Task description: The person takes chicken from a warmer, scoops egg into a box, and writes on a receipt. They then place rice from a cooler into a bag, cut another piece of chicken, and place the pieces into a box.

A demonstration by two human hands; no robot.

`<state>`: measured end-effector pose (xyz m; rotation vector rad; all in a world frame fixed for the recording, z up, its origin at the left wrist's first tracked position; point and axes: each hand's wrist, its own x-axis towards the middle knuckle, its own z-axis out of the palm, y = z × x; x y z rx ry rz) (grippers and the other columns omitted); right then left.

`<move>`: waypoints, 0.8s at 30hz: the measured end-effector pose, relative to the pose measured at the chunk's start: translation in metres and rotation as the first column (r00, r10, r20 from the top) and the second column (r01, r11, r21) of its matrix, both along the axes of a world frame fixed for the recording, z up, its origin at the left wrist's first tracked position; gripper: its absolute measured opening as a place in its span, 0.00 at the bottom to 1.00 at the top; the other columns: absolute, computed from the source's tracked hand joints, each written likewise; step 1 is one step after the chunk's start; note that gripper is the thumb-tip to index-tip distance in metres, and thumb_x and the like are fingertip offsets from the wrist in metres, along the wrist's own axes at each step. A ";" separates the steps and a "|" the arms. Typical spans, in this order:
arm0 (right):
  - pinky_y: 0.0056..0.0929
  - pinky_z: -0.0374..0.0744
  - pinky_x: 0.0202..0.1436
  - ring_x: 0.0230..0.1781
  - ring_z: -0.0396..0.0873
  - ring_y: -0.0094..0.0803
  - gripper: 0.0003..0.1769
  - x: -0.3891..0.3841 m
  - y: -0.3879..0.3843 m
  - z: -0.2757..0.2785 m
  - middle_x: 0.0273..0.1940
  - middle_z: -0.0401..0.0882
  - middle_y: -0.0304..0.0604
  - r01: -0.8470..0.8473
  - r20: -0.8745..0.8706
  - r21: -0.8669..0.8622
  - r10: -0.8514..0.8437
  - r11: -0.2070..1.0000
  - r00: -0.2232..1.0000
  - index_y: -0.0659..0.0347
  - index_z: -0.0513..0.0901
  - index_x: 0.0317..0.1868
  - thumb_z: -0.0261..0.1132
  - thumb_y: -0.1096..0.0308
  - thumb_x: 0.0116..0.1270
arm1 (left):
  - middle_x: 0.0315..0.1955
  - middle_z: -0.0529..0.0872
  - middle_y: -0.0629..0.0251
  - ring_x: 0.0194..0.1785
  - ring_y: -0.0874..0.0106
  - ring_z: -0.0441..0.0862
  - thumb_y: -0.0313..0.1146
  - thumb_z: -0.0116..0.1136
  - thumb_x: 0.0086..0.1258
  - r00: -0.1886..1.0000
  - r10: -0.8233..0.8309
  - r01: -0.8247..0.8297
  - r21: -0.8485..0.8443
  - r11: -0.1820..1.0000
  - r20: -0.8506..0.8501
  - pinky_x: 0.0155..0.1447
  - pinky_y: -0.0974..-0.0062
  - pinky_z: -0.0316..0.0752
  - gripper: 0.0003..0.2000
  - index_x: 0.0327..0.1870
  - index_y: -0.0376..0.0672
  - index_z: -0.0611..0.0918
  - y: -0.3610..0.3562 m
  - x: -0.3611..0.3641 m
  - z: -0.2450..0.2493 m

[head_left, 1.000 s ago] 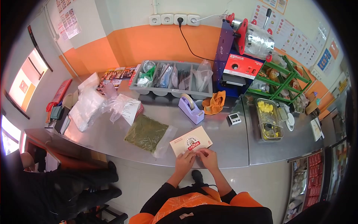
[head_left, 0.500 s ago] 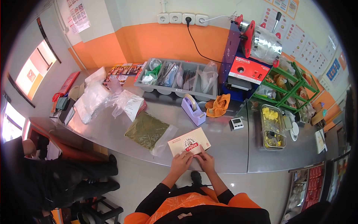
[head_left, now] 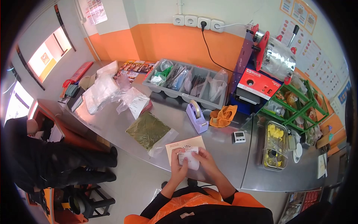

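Between my two hands is a small white paper slip (head_left: 190, 159) with faint print, like a receipt. My left hand (head_left: 179, 164) pinches its left side, and my right hand (head_left: 206, 161) grips the right edge. Just behind them lies a cream cardboard box (head_left: 197, 141) with a round printed logo, partly hidden by the slip and my fingers. To the left, a clear plastic bag of green leafy stuff (head_left: 148, 130) rests flat on the steel table. Beyond the box stands a lilac tape dispenser (head_left: 197, 118).
A grey divided bin (head_left: 186, 84) holds packets and cutlery. At right are an orange cloth (head_left: 223, 115), a timer (head_left: 238, 137), a sealing machine (head_left: 259, 84), green racks (head_left: 298, 108) and a container of yellow food (head_left: 275, 145). Another person (head_left: 56, 153) is at left.
Both hands have come off the front of the box and now hold the white slip in front of it. My view has shifted, so the scene sits further right.
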<state>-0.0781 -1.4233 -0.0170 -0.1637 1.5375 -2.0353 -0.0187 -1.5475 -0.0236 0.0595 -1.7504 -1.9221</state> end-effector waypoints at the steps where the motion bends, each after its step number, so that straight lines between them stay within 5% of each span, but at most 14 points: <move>1: 0.23 0.77 0.46 0.42 0.79 0.21 0.11 -0.017 0.002 -0.006 0.43 0.81 0.40 0.007 -0.237 0.080 0.012 0.997 0.971 0.63 0.76 0.49 0.59 0.69 0.68 | 0.46 0.70 0.61 0.40 0.73 0.75 0.18 0.50 0.60 0.995 -0.007 0.020 -0.127 0.992 0.100 0.41 0.77 0.73 0.17 0.51 0.41 0.73 0.001 -0.004 0.006; 4: 0.21 0.77 0.42 0.41 0.79 0.21 0.11 -0.061 0.005 -0.033 0.42 0.81 0.39 -0.053 -0.376 0.194 0.124 0.980 0.918 0.64 0.76 0.49 0.60 0.72 0.67 | 0.51 0.69 0.59 0.44 0.70 0.74 0.21 0.54 0.62 0.945 0.021 0.108 -0.370 0.923 0.327 0.41 0.73 0.75 0.16 0.52 0.44 0.74 0.004 -0.016 0.009; 5: 0.27 0.77 0.44 0.42 0.80 0.31 0.16 -0.070 0.006 -0.028 0.42 0.79 0.47 -0.025 -0.399 0.393 0.195 0.919 0.896 0.64 0.75 0.49 0.65 0.69 0.62 | 0.52 0.68 0.58 0.43 0.68 0.75 0.22 0.55 0.61 0.936 0.027 0.117 -0.384 0.916 0.351 0.39 0.71 0.76 0.17 0.52 0.44 0.75 0.004 -0.024 0.000; 8: 0.35 0.74 0.48 0.44 0.76 0.41 0.21 -0.086 0.009 -0.020 0.43 0.74 0.50 0.382 -0.712 0.635 0.317 0.671 0.627 0.63 0.75 0.49 0.68 0.65 0.58 | 0.57 0.67 0.56 0.45 0.60 0.76 0.25 0.58 0.59 0.891 0.139 0.147 -0.563 0.813 0.433 0.44 0.65 0.76 0.19 0.53 0.45 0.75 0.007 -0.031 -0.009; 11: 0.41 0.70 0.51 0.44 0.71 0.47 0.19 -0.124 0.008 -0.038 0.43 0.70 0.49 0.663 -0.863 0.366 -0.029 0.654 0.505 0.63 0.78 0.45 0.69 0.62 0.56 | 0.60 0.67 0.56 0.53 0.56 0.73 0.29 0.58 0.58 0.885 0.249 0.176 -0.776 0.606 0.395 0.55 0.61 0.71 0.20 0.55 0.45 0.76 0.008 -0.036 -0.006; 12: 0.40 0.70 0.51 0.44 0.71 0.46 0.17 -0.138 0.007 -0.053 0.43 0.70 0.49 0.643 -0.830 0.397 -0.043 0.655 0.557 0.63 0.79 0.42 0.69 0.61 0.56 | 0.61 0.67 0.56 0.56 0.55 0.71 0.30 0.58 0.58 0.890 0.268 0.187 -0.832 0.522 0.368 0.59 0.60 0.69 0.21 0.55 0.45 0.76 0.008 -0.035 -0.006; 15: 0.37 0.69 0.50 0.42 0.71 0.43 0.14 -0.168 0.003 -0.086 0.39 0.72 0.48 0.558 -0.728 0.466 -0.060 0.686 0.683 0.64 0.82 0.35 0.69 0.61 0.56 | 0.60 0.69 0.57 0.62 0.54 0.65 0.30 0.56 0.58 0.950 0.161 0.144 -0.832 0.536 0.268 0.66 0.59 0.61 0.22 0.57 0.44 0.75 0.003 -0.037 -0.025; 20: 0.29 0.72 0.40 0.34 0.73 0.33 0.13 -0.175 0.008 -0.091 0.29 0.75 0.43 0.464 -0.663 0.385 -0.111 0.798 0.740 0.64 0.84 0.31 0.70 0.61 0.56 | 0.61 0.69 0.56 0.64 0.53 0.64 0.28 0.53 0.59 0.967 0.144 0.107 -0.848 0.519 0.211 0.67 0.59 0.60 0.23 0.59 0.44 0.74 -0.007 -0.042 -0.038; 24: 0.25 0.72 0.30 0.23 0.72 0.26 0.13 -0.143 0.023 -0.080 0.25 0.79 0.40 0.425 -0.440 0.369 -0.248 0.826 0.863 0.66 0.84 0.32 0.69 0.63 0.57 | 0.60 0.69 0.56 0.63 0.54 0.64 0.29 0.53 0.59 0.972 0.150 0.076 -0.850 0.521 0.179 0.67 0.59 0.60 0.22 0.59 0.45 0.74 -0.006 -0.041 -0.037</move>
